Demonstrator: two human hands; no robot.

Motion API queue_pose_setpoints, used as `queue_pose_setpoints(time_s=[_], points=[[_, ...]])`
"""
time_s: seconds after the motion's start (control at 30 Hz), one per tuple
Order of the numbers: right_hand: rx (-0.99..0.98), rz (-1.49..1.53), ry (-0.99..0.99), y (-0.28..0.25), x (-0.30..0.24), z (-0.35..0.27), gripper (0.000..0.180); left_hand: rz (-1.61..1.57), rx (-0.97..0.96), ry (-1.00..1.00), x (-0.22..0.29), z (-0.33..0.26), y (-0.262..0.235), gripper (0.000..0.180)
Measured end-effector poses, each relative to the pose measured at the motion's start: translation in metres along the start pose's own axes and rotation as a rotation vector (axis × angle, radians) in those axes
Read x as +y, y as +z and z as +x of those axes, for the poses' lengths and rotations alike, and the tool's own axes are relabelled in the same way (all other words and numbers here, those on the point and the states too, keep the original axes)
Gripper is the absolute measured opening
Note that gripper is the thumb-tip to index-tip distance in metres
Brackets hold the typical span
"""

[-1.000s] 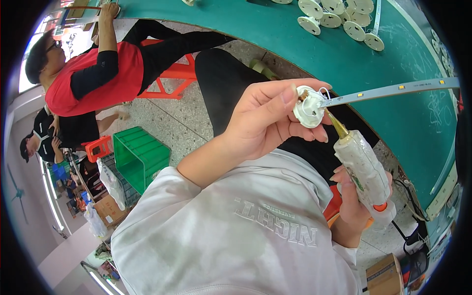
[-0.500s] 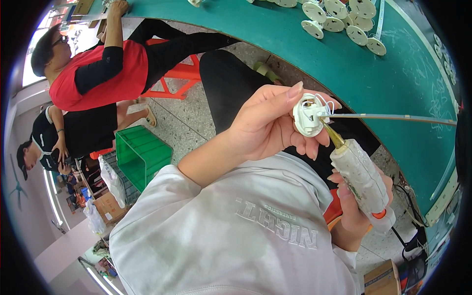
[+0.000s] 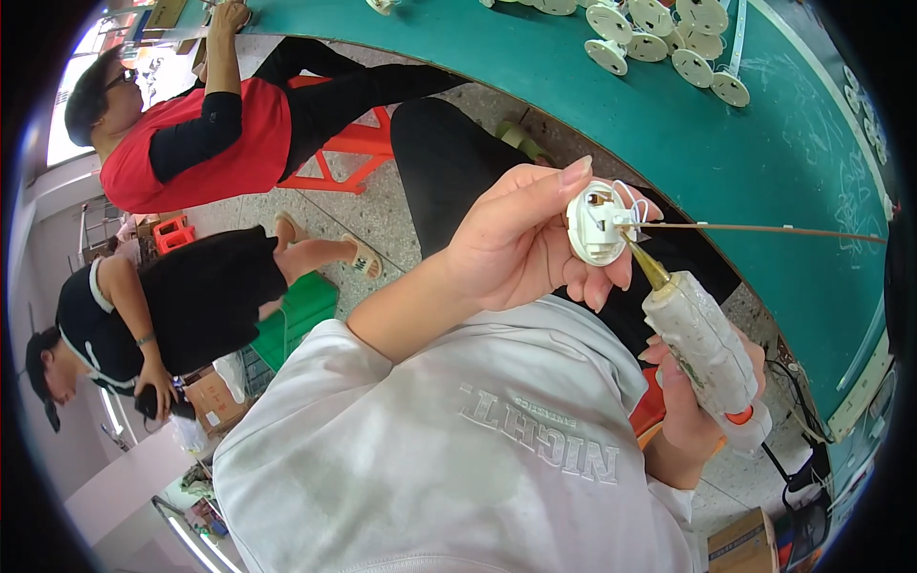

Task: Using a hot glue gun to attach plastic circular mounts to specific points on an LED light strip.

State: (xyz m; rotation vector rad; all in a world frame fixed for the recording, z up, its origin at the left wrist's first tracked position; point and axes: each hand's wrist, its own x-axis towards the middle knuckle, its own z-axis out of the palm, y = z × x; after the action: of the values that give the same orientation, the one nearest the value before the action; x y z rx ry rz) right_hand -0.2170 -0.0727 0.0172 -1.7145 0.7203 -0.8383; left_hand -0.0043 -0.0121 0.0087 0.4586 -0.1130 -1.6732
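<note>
My left hand [image 3: 521, 244] holds a white round plastic part [image 3: 594, 225] with thin white wires, thumb on top and fingers curled under it. A long thin strip [image 3: 764, 230] runs from the part to the right over the green table [image 3: 764, 143]. My right hand [image 3: 693, 411] grips a pale glue gun [image 3: 702, 349] with an orange trigger. Its brass nozzle [image 3: 650, 267] points up and touches the lower right edge of the part.
Several more white round parts [image 3: 659, 38] lie on the table's far side. A person in a red top [image 3: 191, 143] sits by an orange stool [image 3: 353, 143]. Another person in black [image 3: 172, 306] sits near a green crate [image 3: 296, 315]. A cardboard box [image 3: 745, 544] stands lower right.
The strip has turned from flat-on to edge-on. The glue gun nozzle has come up to the part's edge. The view has shifted a little, with the seated people lower in the picture.
</note>
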Motion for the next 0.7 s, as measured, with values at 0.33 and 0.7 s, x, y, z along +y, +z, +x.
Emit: queue_pose_setpoints(time_s=[0.33, 0.7], points=[[-0.031, -0.001, 0.052, -0.010, -0.005, 0.019, 0.018, 0.066, -0.083, -0.013, 0.004, 0.014, -0.006, 0.063], [-0.013, -0.005, -0.005, -0.012, -0.007, -0.009, 0.018, 0.083, -0.005, -0.044, -0.013, -0.003, 0.003, 0.066]])
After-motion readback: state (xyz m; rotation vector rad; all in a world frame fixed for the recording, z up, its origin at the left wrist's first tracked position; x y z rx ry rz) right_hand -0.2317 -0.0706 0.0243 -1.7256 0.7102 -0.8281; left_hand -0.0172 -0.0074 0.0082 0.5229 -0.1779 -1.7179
